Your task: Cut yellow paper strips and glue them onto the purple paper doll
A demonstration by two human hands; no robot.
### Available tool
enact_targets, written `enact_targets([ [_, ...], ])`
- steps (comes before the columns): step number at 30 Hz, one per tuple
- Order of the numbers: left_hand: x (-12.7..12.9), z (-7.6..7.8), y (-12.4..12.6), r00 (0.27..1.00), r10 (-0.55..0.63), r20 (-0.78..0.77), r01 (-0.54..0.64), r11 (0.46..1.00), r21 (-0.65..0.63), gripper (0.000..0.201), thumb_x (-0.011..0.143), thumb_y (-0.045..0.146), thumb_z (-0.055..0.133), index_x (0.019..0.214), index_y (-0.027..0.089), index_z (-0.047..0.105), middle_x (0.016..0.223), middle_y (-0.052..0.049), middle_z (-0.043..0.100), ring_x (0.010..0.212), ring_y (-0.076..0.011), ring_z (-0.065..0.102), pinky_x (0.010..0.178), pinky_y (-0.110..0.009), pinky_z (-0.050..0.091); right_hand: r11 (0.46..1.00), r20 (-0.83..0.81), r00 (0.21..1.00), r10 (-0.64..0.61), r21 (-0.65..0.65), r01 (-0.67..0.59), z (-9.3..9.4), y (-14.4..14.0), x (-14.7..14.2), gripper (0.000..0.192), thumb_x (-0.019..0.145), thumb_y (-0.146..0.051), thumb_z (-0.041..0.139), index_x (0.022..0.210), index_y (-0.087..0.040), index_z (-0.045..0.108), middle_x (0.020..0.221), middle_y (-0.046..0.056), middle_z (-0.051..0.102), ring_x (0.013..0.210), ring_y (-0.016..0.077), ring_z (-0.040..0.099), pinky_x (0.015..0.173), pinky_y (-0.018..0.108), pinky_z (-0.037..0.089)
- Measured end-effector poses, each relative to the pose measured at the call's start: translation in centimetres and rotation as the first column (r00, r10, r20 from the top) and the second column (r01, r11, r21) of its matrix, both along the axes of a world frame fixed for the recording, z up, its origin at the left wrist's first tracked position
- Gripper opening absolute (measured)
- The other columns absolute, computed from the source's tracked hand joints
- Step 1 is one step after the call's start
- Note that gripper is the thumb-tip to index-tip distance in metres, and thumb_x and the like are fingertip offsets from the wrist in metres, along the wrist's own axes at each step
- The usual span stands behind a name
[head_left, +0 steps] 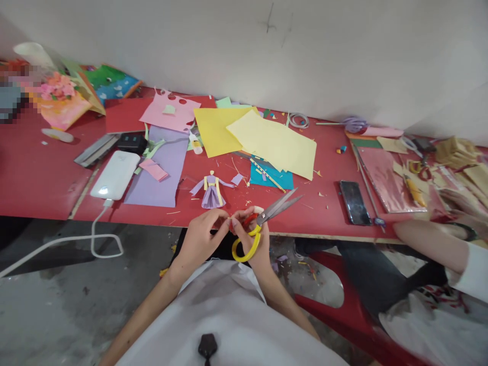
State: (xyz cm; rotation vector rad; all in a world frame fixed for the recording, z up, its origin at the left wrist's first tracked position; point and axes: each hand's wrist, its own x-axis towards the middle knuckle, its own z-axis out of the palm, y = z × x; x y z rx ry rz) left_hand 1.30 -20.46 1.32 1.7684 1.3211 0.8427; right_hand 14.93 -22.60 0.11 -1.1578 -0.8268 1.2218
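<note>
A: Listing item one: right hand is gripping the yellow-handled scissors, fingers curled through the loops, blades nearly closed and pointing up-right over the table edge.

B: And the left hand?

A: Pinching a small red scrap at the scissor pivot, fingertips nearly shut on it; the scrap is mostly hidden.

B: Handling advice?

A: Judging it best to be keeping the left fingertips behind the blades and feeding the scrap in slowly.

B: Room for moving?

A: Noting the paper doll lying just beyond the hands, a phone to the right, and another person's arm resting near that end. Open space is remaining below the table edge, over the lap.
</note>
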Motion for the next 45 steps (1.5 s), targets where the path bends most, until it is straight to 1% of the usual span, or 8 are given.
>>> enact_targets([
  [5, 0.1, -0.5, 0.0, 0.986, 0.064, -0.153, -0.031, 0.977, 0.213, 0.011, 0.093, 0.024, 0.055, 0.085, 0.018, 0.059, 0.076, 0.001, 0.066, 0.068, -0.0121, 0.063, 0.063, -0.022, 0.045, 0.998, 0.052, 0.997, -0.055, 0.023, 0.054, -0.3, 0.3, -0.2, 0.031, 0.082, -0.028, 0.073, 0.097, -0.025, 0.046, 0.087, -0.002, 0.065, 0.078, 0.0131, 0.066, 0.07, 0.027, 0.058],
  [9, 0.1, -0.9, 0.2, 0.932, 0.183, -0.314, 0.0, 0.864, 0.503, 0.013, 0.092, 0.021, 0.057, 0.08, 0.018, 0.058, 0.074, -0.001, 0.067, 0.069, -0.0148, 0.063, 0.06, -0.024, 0.042, 0.996, 0.075, 0.994, -0.082, 0.038, 0.079, -0.1, 0.4, -0.5, 0.032, 0.08, -0.028, 0.075, 0.096, -0.025, 0.046, 0.087, -0.002, 0.067, 0.078, 0.0141, 0.068, 0.072, 0.029, 0.06],
  [12, 0.1, -0.9, 0.5, 0.911, 0.178, -0.372, 0.087, 0.799, 0.594, 0.011, 0.092, 0.017, 0.057, 0.081, 0.018, 0.059, 0.075, -0.002, 0.07, 0.071, -0.0159, 0.064, 0.06, -0.025, 0.042, 0.998, 0.041, 0.998, -0.054, 0.021, 0.054, 0.0, 0.4, -0.7, 0.034, 0.079, -0.031, 0.076, 0.095, -0.025, 0.046, 0.089, 0.0, 0.069, 0.078, 0.0152, 0.07, 0.073, 0.031, 0.061],
  [35, -1.0, -1.1, 0.7, 0.927, 0.066, -0.369, 0.204, 0.737, 0.645, 0.01, 0.093, 0.014, 0.058, 0.099, 0.016, 0.065, 0.098, -0.005, 0.076, 0.084, -0.0178, 0.073, 0.07, -0.026, 0.053, 0.997, 0.11, 0.991, -0.071, 0.036, 0.068, -0.5, 0.7, -0.1, 0.033, 0.079, -0.031, 0.076, 0.095, -0.025, 0.048, 0.085, -0.002, 0.066, 0.075, 0.013, 0.066, 0.072, 0.028, 0.056],
  [37, -0.9, -1.0, 0.6, 0.936, 0.061, -0.348, 0.188, 0.746, 0.638, 0.009, 0.093, 0.014, 0.058, 0.098, 0.017, 0.066, 0.097, -0.004, 0.077, 0.084, -0.0175, 0.073, 0.07, -0.025, 0.054, 0.997, 0.108, 0.991, -0.077, 0.03, 0.074, -0.6, 0.7, 0.0, 0.033, 0.08, -0.032, 0.075, 0.095, -0.025, 0.047, 0.085, -0.002, 0.065, 0.073, 0.0127, 0.065, 0.071, 0.028, 0.055],
  [39, -0.9, -0.8, 0.6, 0.956, 0.056, -0.287, 0.123, 0.812, 0.571, 0.009, 0.094, 0.017, 0.058, 0.095, 0.019, 0.066, 0.094, -0.002, 0.077, 0.082, -0.0162, 0.073, 0.069, -0.024, 0.054, 0.997, 0.097, 0.992, -0.076, 0.022, 0.074, -0.5, 0.7, 0.0, 0.033, 0.08, -0.033, 0.075, 0.095, -0.025, 0.047, 0.084, -0.003, 0.064, 0.07, 0.0116, 0.063, 0.069, 0.027, 0.055],
  [42, -0.8, -0.5, 0.6, 0.994, 0.039, -0.106, -0.005, 0.954, 0.3, 0.01, 0.094, 0.024, 0.059, 0.099, 0.02, 0.066, 0.095, -0.002, 0.076, 0.078, -0.0129, 0.071, 0.065, -0.02, 0.054, 0.998, 0.067, 0.996, -0.062, 0.007, 0.062, -0.3, 0.7, 0.2, 0.034, 0.079, -0.032, 0.076, 0.095, -0.025, 0.047, 0.081, -0.004, 0.063, 0.063, 0.0098, 0.059, 0.063, 0.025, 0.053],
  [45, -0.9, -0.1, 0.7, 0.998, -0.001, 0.056, -0.003, 0.998, 0.065, 0.017, 0.092, 0.03, 0.061, 0.107, 0.022, 0.066, 0.104, -0.004, 0.074, 0.082, -0.0139, 0.071, 0.068, -0.021, 0.057, 0.998, 0.06, 0.997, -0.05, -0.025, 0.052, -0.1, 0.7, 0.3, 0.035, 0.078, -0.034, 0.076, 0.095, -0.025, 0.047, 0.08, -0.005, 0.063, 0.059, 0.0101, 0.057, 0.058, 0.025, 0.052],
])
